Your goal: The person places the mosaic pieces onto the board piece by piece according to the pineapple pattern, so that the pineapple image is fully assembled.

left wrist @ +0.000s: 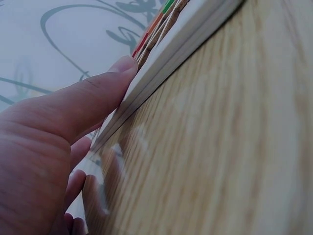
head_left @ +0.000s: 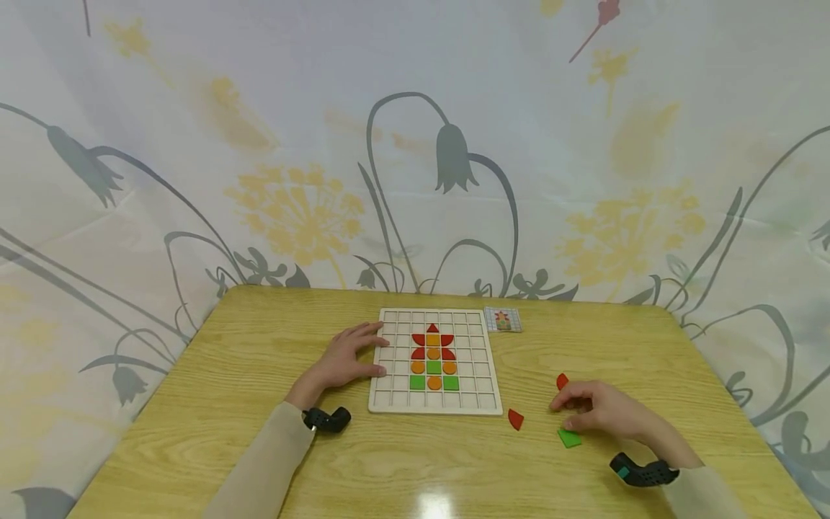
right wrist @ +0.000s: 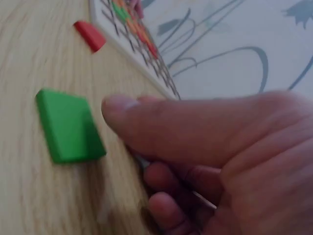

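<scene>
My left hand (head_left: 344,357) rests at the left edge of a white grid board (head_left: 395,401), its thumb and fingertips touching the rim. On the board lies a figure of red, orange and green pieces, with a red triangle (head_left: 432,329) on top and green squares (head_left: 418,383) in the bottom row. To the right, my right hand (head_left: 606,411) hovers low over the table with fingers loosely bent. A green square tile (right wrist: 71,127) lies just beside its thumb, apart from it in the right wrist view. A red piece (head_left: 562,380) sits just beyond the fingers, partly hidden.
A red quarter-circle piece (head_left: 515,419) lies between the board's lower right corner and my right hand. A small pattern card (head_left: 503,319) touches or nearly touches the board's upper right corner. Behind the wooden table (head_left: 259,317) hangs a flowered backdrop (head_left: 415,216).
</scene>
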The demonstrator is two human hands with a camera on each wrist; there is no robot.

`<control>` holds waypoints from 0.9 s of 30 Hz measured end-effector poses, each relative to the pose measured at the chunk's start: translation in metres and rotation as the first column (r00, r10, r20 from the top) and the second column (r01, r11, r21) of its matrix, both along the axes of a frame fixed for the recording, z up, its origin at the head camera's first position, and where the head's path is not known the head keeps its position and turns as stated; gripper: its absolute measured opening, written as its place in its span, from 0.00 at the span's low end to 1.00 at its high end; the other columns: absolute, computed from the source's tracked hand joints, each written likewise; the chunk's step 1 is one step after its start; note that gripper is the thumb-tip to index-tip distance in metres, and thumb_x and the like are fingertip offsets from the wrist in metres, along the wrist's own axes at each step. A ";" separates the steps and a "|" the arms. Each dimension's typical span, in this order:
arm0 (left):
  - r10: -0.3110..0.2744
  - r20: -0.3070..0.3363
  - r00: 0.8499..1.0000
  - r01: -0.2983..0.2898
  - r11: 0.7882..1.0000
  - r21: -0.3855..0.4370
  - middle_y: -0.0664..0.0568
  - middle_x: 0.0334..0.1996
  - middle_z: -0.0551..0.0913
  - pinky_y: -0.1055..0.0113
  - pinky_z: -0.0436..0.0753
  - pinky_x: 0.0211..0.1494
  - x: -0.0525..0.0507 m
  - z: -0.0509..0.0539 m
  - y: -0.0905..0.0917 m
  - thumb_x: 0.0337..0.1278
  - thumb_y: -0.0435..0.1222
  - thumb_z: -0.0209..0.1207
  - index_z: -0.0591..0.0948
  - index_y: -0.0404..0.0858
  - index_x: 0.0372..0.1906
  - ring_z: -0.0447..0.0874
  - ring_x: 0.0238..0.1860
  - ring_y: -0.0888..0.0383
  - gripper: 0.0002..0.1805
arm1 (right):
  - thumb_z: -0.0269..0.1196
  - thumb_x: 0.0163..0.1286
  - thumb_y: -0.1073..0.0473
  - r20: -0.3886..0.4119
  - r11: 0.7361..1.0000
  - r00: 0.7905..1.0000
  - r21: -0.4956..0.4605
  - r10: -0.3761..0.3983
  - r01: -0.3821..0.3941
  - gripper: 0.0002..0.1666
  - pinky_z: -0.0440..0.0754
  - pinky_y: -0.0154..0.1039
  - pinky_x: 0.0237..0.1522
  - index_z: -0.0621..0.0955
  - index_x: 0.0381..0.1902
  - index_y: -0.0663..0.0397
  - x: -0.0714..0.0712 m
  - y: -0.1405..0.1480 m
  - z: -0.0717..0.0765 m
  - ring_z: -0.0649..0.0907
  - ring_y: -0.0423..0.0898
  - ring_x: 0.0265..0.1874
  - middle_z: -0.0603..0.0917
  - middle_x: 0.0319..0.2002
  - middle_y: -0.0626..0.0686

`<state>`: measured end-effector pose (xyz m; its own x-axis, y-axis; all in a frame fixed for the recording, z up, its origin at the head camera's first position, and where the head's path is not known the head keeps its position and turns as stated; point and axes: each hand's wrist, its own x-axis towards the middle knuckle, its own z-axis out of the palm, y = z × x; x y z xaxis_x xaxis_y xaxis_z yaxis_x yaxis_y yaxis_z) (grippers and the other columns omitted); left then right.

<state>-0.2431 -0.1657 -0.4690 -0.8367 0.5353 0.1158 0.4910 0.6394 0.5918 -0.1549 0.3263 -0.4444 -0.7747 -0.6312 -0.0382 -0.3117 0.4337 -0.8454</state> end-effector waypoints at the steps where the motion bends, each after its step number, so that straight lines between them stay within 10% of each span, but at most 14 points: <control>1: 0.000 0.002 1.000 0.000 1.000 0.000 0.47 0.75 0.62 0.37 0.48 0.73 0.000 0.000 0.000 0.57 0.49 0.69 0.81 0.43 0.62 0.51 0.76 0.41 0.28 | 0.68 0.66 0.63 0.011 0.999 0.999 -0.003 0.034 -0.034 0.13 0.78 0.32 0.42 0.84 0.48 0.59 0.001 0.003 -0.001 0.79 0.41 0.41 0.83 0.46 0.55; 11: -0.004 0.000 1.000 0.004 1.000 0.001 0.47 0.75 0.62 0.36 0.48 0.73 0.002 0.001 0.000 0.58 0.49 0.68 0.80 0.44 0.62 0.51 0.76 0.41 0.28 | 0.72 0.59 0.53 -0.030 0.987 0.994 0.122 0.105 -0.101 0.12 0.71 0.32 0.49 0.86 0.40 0.46 0.004 -0.003 0.000 0.72 0.39 0.46 0.75 0.47 0.49; 21: -0.005 0.005 1.000 0.005 1.000 -0.004 0.47 0.75 0.62 0.36 0.48 0.73 0.002 0.002 -0.001 0.58 0.49 0.68 0.80 0.44 0.63 0.50 0.76 0.41 0.28 | 0.71 0.60 0.61 -0.063 0.989 0.988 0.056 0.142 -0.139 0.09 0.74 0.34 0.44 0.81 0.38 0.50 0.001 -0.005 -0.003 0.76 0.43 0.38 0.81 0.38 0.47; 27: -0.008 -0.002 1.000 0.008 1.000 0.001 0.46 0.75 0.62 0.36 0.48 0.72 0.002 0.002 -0.001 0.57 0.49 0.68 0.80 0.43 0.62 0.51 0.76 0.40 0.29 | 0.68 0.65 0.65 0.047 0.999 0.999 0.027 0.024 -0.026 0.07 0.76 0.33 0.38 0.79 0.36 0.58 0.002 -0.006 0.000 0.76 0.41 0.33 0.79 0.35 0.49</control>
<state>-0.2409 -0.1671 -0.4667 -0.8324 0.5415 0.1179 0.4968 0.6350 0.5916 -0.1529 0.3201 -0.4443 -0.7555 -0.6486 -0.0918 -0.2832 0.4498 -0.8471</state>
